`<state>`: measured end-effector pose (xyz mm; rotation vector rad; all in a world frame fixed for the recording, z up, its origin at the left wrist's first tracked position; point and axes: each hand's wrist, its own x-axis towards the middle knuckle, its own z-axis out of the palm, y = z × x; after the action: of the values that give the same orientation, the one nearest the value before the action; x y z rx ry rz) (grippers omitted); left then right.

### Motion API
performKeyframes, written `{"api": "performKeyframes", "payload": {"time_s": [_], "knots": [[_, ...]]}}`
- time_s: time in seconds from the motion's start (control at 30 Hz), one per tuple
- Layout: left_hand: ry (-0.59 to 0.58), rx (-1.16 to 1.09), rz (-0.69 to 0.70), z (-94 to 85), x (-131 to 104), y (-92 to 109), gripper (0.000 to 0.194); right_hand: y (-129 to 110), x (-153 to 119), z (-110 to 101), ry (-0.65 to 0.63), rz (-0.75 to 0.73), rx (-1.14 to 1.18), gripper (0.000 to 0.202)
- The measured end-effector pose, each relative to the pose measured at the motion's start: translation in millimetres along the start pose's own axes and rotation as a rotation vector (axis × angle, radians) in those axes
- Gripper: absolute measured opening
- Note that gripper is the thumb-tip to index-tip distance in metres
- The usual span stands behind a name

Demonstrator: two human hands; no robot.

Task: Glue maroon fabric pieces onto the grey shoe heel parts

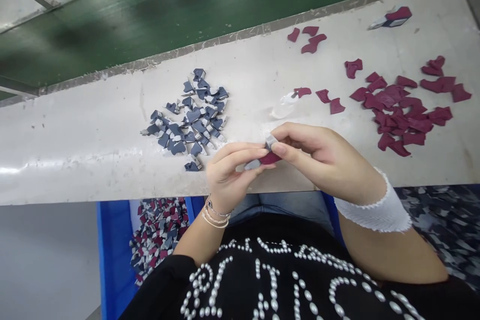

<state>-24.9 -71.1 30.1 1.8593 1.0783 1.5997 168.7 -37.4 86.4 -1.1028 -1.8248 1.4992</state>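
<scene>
Near the front edge of the bench, both hands meet around one small plastic piece (270, 158) of maroon, grey and dark blue. My left hand (232, 170) pinches its left end between thumb and fingers. With thumb and forefinger, my right hand (318, 157) grips the grey upper part; fingers cover some of the piece. A pile of blue-and-grey plastic parts (191, 122) lies to the left of the hands. Thin maroon plastic pieces (397, 110) are heaped to the right, with a few strays (310, 42) farther back.
A green conveyor belt (210, 5) runs behind the white bench (82, 140). An assembled piece (393, 17) lies at the back right. Below the bench, a blue bin (112, 255) holds mixed-colour pieces; dark parts (446, 220) fill the lower right.
</scene>
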Motion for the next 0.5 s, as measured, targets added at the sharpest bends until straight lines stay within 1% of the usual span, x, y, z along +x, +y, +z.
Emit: {"api": "performKeyframes", "payload": {"time_s": [0.1,0.17,0.3,0.37,0.43,0.5], "knots": [[0.042,-0.053,-0.062,-0.9,0,1,0.036,0,-4,2,-0.055,0.001,-0.003,0.031],[0.065,-0.092,-0.102,0.1,-1,3,0.034,-1,-6,2,-0.065,-0.023,-0.059,0.029],[0.115,-0.148,-0.148,6.3,-6,8,0.035,0,-8,0,0.014,-0.183,-0.257,0.023],[0.135,-0.182,-0.227,8.4,-9,12,0.030,1,-7,-2,0.034,-0.266,-0.369,0.022],[0.101,-0.194,-0.363,6.8,-8,16,0.029,2,-6,-5,0.026,-0.318,-0.469,0.023],[-0.036,-0.169,-0.486,0.8,-3,21,0.029,0,-6,-9,-0.013,-0.327,-0.529,0.025]]}}
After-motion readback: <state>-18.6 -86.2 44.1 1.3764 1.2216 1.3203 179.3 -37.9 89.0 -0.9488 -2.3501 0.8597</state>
